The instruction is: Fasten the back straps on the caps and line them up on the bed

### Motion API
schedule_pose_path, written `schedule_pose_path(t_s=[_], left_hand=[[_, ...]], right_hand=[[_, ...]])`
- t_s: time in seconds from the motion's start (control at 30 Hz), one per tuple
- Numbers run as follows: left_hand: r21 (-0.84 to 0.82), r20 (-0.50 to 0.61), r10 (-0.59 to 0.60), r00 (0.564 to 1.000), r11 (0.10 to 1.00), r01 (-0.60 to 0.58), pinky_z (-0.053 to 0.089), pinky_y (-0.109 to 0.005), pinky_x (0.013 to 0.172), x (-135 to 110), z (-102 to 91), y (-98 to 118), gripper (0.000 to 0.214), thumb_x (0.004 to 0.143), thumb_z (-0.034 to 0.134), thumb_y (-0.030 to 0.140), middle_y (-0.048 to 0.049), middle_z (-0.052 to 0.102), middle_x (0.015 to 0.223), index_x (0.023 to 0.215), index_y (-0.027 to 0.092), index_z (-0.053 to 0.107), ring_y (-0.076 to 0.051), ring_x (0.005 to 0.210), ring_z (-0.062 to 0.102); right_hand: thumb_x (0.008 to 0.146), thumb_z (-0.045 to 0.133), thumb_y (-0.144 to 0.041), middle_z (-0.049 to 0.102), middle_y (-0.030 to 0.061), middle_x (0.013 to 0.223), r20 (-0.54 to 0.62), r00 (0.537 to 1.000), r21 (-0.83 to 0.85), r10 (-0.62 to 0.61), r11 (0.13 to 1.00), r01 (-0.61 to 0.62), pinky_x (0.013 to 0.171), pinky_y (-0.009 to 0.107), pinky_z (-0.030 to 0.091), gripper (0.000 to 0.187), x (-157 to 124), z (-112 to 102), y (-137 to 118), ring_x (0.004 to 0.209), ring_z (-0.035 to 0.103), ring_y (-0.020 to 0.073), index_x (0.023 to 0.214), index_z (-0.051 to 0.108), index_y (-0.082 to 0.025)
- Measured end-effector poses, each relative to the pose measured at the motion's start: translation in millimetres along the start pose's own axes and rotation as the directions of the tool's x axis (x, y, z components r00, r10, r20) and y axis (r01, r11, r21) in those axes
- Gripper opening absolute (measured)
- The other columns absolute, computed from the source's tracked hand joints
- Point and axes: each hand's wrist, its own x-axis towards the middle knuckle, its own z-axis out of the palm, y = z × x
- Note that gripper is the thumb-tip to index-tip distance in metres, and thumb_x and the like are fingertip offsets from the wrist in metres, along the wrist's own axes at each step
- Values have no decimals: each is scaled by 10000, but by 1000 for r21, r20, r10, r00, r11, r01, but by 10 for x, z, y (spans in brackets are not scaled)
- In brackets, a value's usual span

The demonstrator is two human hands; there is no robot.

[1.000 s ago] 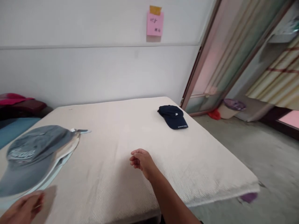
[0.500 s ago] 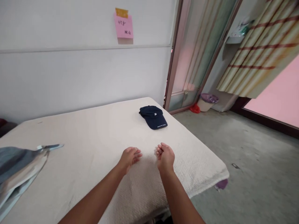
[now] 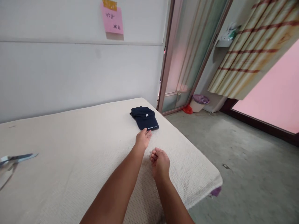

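Observation:
A dark navy cap point(image 3: 144, 117) lies near the far right corner of a cream-covered bed point(image 3: 70, 149), brim toward me. My left hand point(image 3: 143, 137) is stretched forward, fingers extended, their tips at the edge of the cap's brim and holding nothing. My right hand point(image 3: 159, 163) rests on the cover just behind it, fingers curled loosely inward with nothing seen in them.
A thin pale strap point(image 3: 16, 158) lies at the bed's left edge. A pink note point(image 3: 112, 21) hangs on the white wall. Right of the bed are a sliding door point(image 3: 187, 56), a lined bin point(image 3: 199, 103), striped curtains and bare grey floor point(image 3: 245, 168).
My left hand has reached forward from beside the right hand to the cap's brim. The view has swung right, and the grey cap at the left has left the picture.

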Motion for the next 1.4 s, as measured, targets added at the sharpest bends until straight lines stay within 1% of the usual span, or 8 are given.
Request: schedule_pose_path(t_s=[0.23, 0.47, 0.7, 0.9, 1.03, 1.2, 1.3, 1.4], left_hand=[[-52, -164, 115, 980, 991, -125, 544, -324, 668, -258, -529, 233, 219, 884, 568, 257, -60, 623, 1007, 1066, 137, 586, -158, 798, 621], [41, -148, 155, 977, 988, -151, 516, -199, 586, -1291, -1338, 481, 230, 700, 651, -35, -10, 598, 656, 645, 160, 542, -100, 583, 600], [390, 1, 258, 966, 890, -237, 425, -215, 577, -2214, -2133, 791, 309, 625, 802, 217, 45, 520, 591, 606, 198, 494, -112, 585, 513], [531, 144, 115, 983, 829, -175, 356, -230, 545, -2551, -2625, 1097, 329, 576, 820, 237, 41, 470, 560, 555, 194, 494, -118, 549, 428], [321, 109, 104, 989, 938, -134, 434, -275, 667, -2702, -2711, 1528, 164, 681, 733, 293, -8, 582, 679, 648, 199, 602, -166, 676, 546], [-16, -190, -9, 982, 1000, 6, 510, -411, 665, -2923, -2790, 1936, 425, 746, 569, 557, -111, 681, 672, 801, 155, 696, -300, 677, 661], [-124, -307, -82, 948, 991, 45, 534, -424, 661, -3059, -2847, 2063, 326, 761, 604, 410, -118, 702, 665, 883, 121, 693, -305, 665, 684], [-56, -341, 153, 928, 982, -182, 543, -338, 672, -3133, -2915, 2132, 260, 690, 689, 179, -77, 725, 741, 945, 137, 670, -229, 663, 687]], right_hand=[[641, 640, -237, 593, 2, 677, 80, 992, -43, 98, 995, -95, 501, 232, 415, 177, -73, 51, 6, 549, 547, 107, 783, 550, -183], [752, 585, -503, 604, 10, 652, 177, 949, -101, 259, 964, -245, 566, 277, 461, 308, -269, 233, 30, 583, 606, 156, 802, 515, -208], [761, 635, -497, 692, 37, 793, 397, 868, -168, 298, 953, -250, 609, 269, 469, 312, -507, 453, 166, 681, 633, 163, 829, 612, -192], [681, 741, -342, 712, 60, 922, 502, 810, -188, 304, 952, -241, 769, 308, 492, 290, -882, 740, 263, 820, 645, 194, 909, 665, -179], [714, 715, -310, 705, 71, 969, 657, 651, -245, 380, 925, -291, 813, 313, 479, 313, -1215, 901, 373, 839, 645, 190, 996, 665, -182], [753, 693, -301, 695, 73, 935, 749, 371, -448, 548, 833, -324, 719, 277, 482, 332, -1613, 1034, 654, 764, 640, 163, 1054, 653, -168], [717, 739, -290, 694, 74, 923, 722, 240, -582, 649, 758, -295, 695, 268, 482, 370, -1735, 1074, 818, 733, 640, 150, 1051, 659, -153], [695, 757, -251, 693, 88, 974, 702, 175, -639, 690, 719, -273, 736, 281, 485, 411, -1750, 1115, 894, 772, 647, 156, 1078, 657, -141]])
